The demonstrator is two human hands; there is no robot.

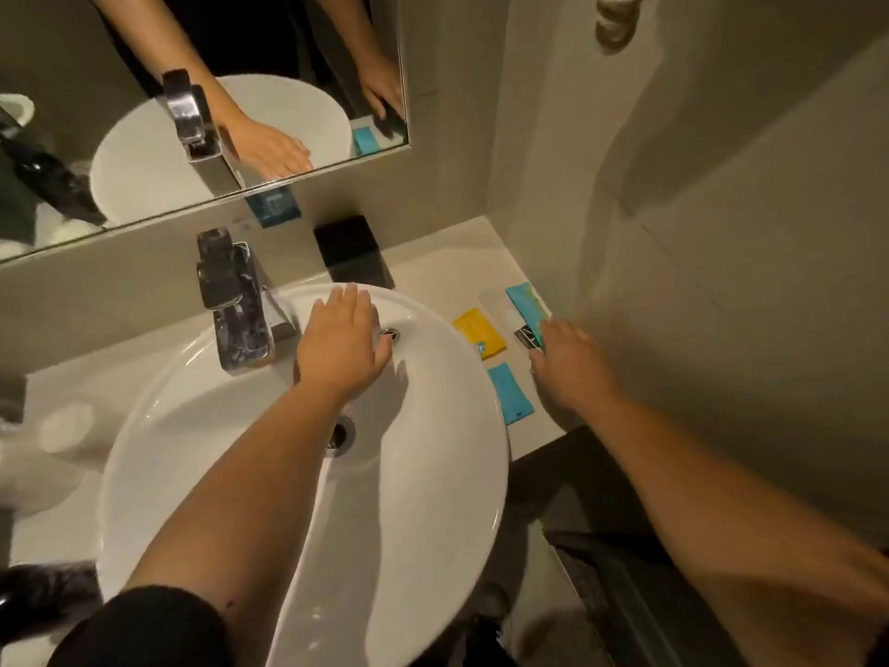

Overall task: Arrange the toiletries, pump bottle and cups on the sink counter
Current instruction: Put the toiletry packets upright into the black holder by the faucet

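On the counter [435, 262] right of the basin lie a yellow packet [478, 332], a small teal packet [510, 392] and a long teal packet [524, 303] beside a pale white sachet [495, 305]. My right hand [572, 368] reaches palm down, its fingers closed over the long teal packet's near, dark end. My left hand [336, 344] hovers flat over the white basin [457, 522], fingers spread and holding nothing. Blurred white cups [67, 426] stand at the left. A black pump bottle [43, 599] shows at the bottom left corner.
A chrome faucet [235, 300] rises behind the basin, right next to my left hand. A black square box [349, 250] stands against the back wall. The mirror [144, 65] hangs above, and a side wall [721, 281] closes the counter on the right.
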